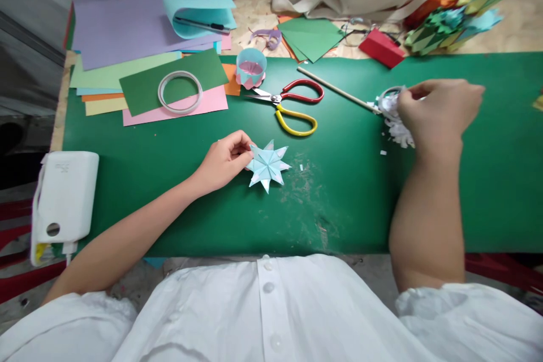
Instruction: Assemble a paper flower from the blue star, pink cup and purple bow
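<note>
A pale blue folded paper star (pixel 268 166) lies on the green mat (pixel 169 203) in front of me. My left hand (pixel 224 159) pinches the star's left edge with its fingers closed. Off to the right, my right hand (pixel 436 107) is curled over a heap of white paper scraps (pixel 392 119) and a roll of tape partly hidden under it. Whether it grips the scraps or the roll I cannot make out. A thin wooden stick (pixel 335 89) runs from the heap toward the scissors.
Red and yellow scissors (pixel 292 106) lie at mid-table. A tape ring (pixel 180 91) rests on stacked coloured paper sheets (pixel 139 39) at back left. A small blue paper cup (pixel 251 67), a red box (pixel 382 48), folded paper models (pixel 458 17) and a white device (pixel 63 198) surround the mat.
</note>
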Demonstrator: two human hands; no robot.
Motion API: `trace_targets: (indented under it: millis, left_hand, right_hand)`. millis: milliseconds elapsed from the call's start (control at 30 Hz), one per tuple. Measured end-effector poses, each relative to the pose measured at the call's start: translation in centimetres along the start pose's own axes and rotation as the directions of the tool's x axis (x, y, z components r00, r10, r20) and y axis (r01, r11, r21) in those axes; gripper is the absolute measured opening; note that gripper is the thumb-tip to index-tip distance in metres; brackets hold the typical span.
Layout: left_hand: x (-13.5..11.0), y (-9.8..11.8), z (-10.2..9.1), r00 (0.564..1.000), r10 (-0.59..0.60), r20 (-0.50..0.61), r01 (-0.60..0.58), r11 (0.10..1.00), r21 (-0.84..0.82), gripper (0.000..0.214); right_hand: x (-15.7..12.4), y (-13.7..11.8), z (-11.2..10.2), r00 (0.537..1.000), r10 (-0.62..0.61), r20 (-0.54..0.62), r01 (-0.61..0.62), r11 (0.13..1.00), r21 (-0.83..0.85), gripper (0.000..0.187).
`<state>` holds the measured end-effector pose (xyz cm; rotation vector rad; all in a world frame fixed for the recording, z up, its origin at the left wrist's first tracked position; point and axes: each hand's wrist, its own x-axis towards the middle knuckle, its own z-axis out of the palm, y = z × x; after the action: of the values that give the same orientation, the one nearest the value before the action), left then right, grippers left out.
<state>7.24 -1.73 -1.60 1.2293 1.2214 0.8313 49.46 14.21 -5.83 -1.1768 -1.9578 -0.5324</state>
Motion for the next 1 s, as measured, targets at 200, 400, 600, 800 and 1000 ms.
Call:
trace_targets:
  millis: [200,400,600,800,1000]
  left_hand:
    - [0.0,0.0,0.3,0.999,-0.017,-0.033,0.015,0.998,-0.059,0.016]
    - [-0.1,-0.1,0.9,0.991,0.042,-0.123,-0.054,0.994,-0.092,0.023]
    - [-0.8,-0.1,1.4,0.998,0.025,-0.050,-0.034,0.981,-0.193,0.023]
    - [-0.9,0.1,1.0,0.999,0.031,0.021,-0.026,0.978,-0.207,0.019]
    - [-0.8,0.1,1.3,1.000,0.004,0.026,-0.003,0.999,-0.035,0.020]
  right_hand:
    - [3.6,-11.1,-2.4,0.865,0.410,0.290,-0.487,0.826,0.284,0.027]
    - [3.3,-23.3,-3.5,0.814,0.112,0.570,-0.502,0.629,0.594,0.028]
    - [1.6,-25.4,-3.3,0.659,0.090,0.747,-0.704,0.422,0.571,0.030]
    - [2.2,-25.2,-3.3,0.599,-0.062,0.798,-0.753,0.297,0.588,0.031]
    - [2.1,-25.5,-3.7,0.561,-0.158,0.813,-0.760,0.291,0.581,0.032]
